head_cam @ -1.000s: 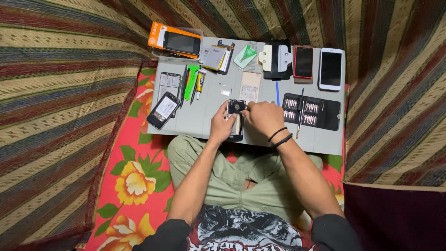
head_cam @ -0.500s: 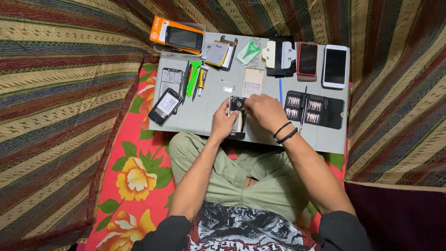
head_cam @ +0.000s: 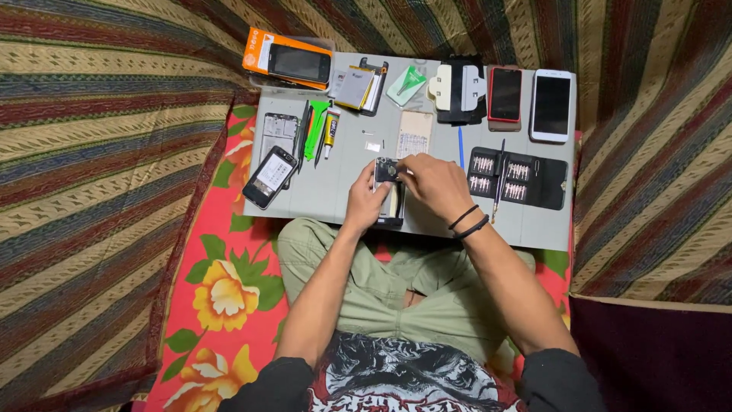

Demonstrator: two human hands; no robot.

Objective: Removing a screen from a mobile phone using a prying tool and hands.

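An opened black phone lies near the front middle of a grey work mat. My left hand grips the phone's left side. My right hand rests over its right side, fingertips pinched at the top corner by the camera area; whether they hold a small tool or part is too small to tell. Two black bands circle my right wrist. A beige phone battery lies just beyond the phone.
On the mat: a black screwdriver bit case, red phone, white phone, black phone, bare phone frame, green pry tools, glue tube, blue stylus, orange box. Striped cloth surrounds it.
The view has shifted slightly. Both hands stay on the opened phone, with my right fingers working at its top corner.
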